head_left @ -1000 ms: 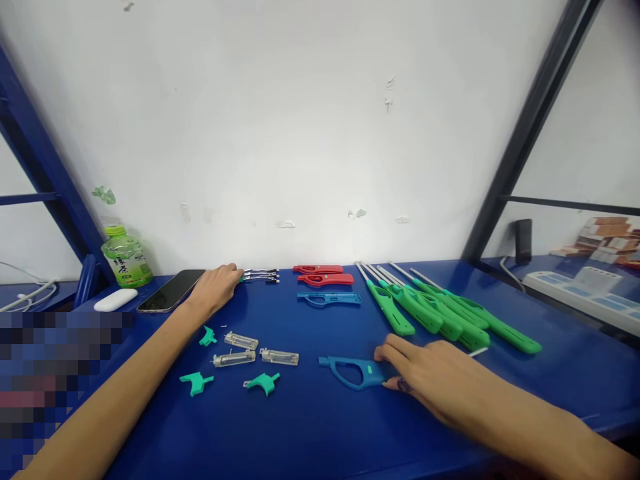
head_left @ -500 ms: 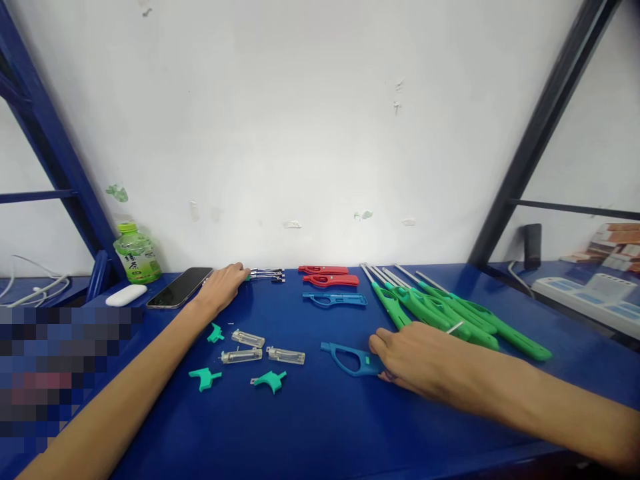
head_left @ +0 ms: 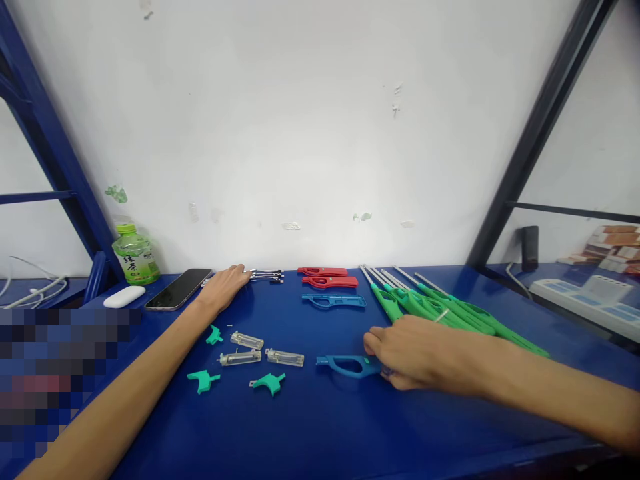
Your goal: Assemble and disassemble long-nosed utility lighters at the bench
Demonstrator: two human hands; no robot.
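Note:
My right hand (head_left: 400,353) is closed round the rear end of a blue lighter casing half (head_left: 345,365), holding it low over the table with its trigger loop pointing left. At the back, my left hand (head_left: 229,285) lies over a bunch of thin metal rods with black ends (head_left: 270,275); its fingers are together and what they pinch is hidden. Between the arms are clear lighter fuel tanks (head_left: 285,357) and teal triggers (head_left: 270,383). Another blue casing half (head_left: 334,301) lies behind, below two red casing halves (head_left: 330,282).
Several green long-necked lighters (head_left: 450,310) lie behind my right forearm. At the left back are a phone (head_left: 179,289), a white case (head_left: 125,297) and a green drink bottle (head_left: 135,257). Blue rack posts (head_left: 540,133) flank the table; the wall stands behind.
My right hand has shifted slightly left and down, and the blue casing half it holds has turned a little. My left hand stays over the rods, with its fingers slightly moved.

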